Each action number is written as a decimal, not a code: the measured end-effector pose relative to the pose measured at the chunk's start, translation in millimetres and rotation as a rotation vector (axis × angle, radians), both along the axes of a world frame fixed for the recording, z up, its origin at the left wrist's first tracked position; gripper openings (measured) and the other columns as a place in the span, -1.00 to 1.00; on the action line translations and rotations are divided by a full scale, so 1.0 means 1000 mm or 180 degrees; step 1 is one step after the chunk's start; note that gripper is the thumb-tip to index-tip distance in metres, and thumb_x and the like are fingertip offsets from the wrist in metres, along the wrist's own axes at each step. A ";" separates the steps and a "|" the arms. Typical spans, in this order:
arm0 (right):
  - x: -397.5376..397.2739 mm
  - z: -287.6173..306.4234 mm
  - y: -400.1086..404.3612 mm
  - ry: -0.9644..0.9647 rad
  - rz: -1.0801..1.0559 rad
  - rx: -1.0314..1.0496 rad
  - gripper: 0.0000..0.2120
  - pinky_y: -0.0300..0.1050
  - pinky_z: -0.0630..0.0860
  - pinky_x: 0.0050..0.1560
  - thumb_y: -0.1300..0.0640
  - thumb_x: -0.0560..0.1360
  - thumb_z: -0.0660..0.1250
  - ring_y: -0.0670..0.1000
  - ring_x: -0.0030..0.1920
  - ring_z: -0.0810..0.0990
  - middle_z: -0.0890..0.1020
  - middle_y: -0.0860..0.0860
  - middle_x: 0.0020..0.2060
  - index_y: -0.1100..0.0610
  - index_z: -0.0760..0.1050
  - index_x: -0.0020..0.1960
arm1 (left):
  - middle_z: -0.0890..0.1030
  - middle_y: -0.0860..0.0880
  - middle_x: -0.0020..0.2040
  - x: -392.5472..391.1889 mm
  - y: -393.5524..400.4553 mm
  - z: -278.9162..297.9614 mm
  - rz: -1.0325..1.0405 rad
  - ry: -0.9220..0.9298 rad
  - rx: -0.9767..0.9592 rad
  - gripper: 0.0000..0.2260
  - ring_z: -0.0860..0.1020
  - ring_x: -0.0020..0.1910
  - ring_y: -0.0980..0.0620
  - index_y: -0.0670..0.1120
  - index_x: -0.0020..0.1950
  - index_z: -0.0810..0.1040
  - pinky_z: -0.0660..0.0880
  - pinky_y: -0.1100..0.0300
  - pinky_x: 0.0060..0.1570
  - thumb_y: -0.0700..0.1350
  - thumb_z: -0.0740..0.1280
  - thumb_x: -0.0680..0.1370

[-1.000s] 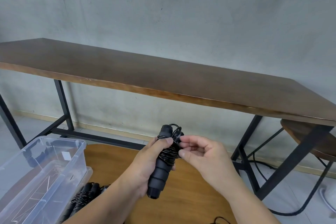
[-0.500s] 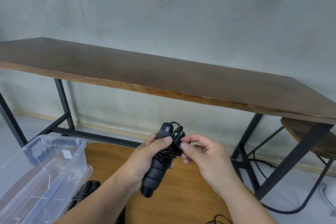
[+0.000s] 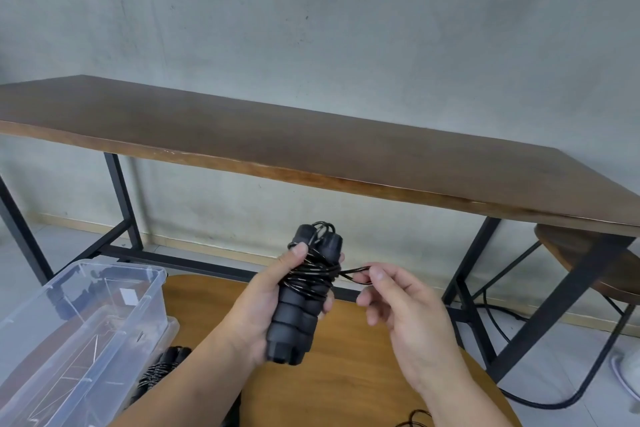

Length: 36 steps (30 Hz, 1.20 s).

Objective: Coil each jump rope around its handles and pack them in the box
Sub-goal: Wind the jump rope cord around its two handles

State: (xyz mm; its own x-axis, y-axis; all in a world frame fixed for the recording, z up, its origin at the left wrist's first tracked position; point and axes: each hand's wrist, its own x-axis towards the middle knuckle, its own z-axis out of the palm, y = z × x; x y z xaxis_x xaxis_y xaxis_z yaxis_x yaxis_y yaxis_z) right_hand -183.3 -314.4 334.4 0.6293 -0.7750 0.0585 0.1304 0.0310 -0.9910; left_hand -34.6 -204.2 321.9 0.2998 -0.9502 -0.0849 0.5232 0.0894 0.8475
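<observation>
Low over a round wooden surface (image 3: 346, 374), the left hand (image 3: 263, 308) grips the rope (image 3: 313, 276) bundle upright by its paired handles (image 3: 294, 319), and the right hand (image 3: 401, 305) pinches a short loop pulled out of the wraps. If that loop slips free untucked, or the left thumb eases, I judge the coils could spring loose. Further left sits the clear box (image 3: 86, 322), apparently without ropes inside, with another coiled rope (image 3: 162, 366) just beside it.

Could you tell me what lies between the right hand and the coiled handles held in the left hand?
In the head view, a short loop of black rope spans the gap from the handles to the right hand, which pinches it.
</observation>
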 end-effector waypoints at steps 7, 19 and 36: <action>0.006 -0.004 0.004 0.0182 0.0276 0.0795 -0.82 -0.26 0.09 -0.57 0.28 0.52 0.37 -0.07 -0.50 0.09 0.28 0.02 -0.44 0.16 0.38 0.03 | 0.53 -0.26 -0.17 0.008 0.007 -0.009 0.0017 0.0340 0.0072 -0.31 0.52 -0.33 -0.11 -0.29 0.34 0.50 0.53 0.13 -0.31 0.18 0.45 0.41; 0.008 0.016 -0.012 0.0716 -0.0004 0.0600 -0.55 -0.17 -0.05 -0.48 0.43 0.40 0.36 -0.05 -0.50 0.03 0.18 -0.01 -0.47 0.02 0.18 -0.29 | 0.54 -0.30 -0.24 0.016 0.026 -0.008 -0.0197 -0.0010 0.0217 -0.33 0.49 -0.36 -0.14 -0.38 0.28 0.47 0.49 0.14 -0.33 0.16 0.38 0.45; 0.018 0.035 0.009 0.1170 -0.0045 -0.2599 -0.84 -0.51 0.43 -0.06 0.15 0.50 0.45 -0.36 -0.06 0.58 0.67 -0.32 -0.18 -0.09 0.70 -0.01 | 0.63 -0.26 -0.14 0.014 0.017 -0.004 0.0558 -0.0394 0.0240 -0.59 0.59 -0.28 -0.11 -0.03 0.06 0.60 0.46 0.11 -0.27 0.16 0.50 0.32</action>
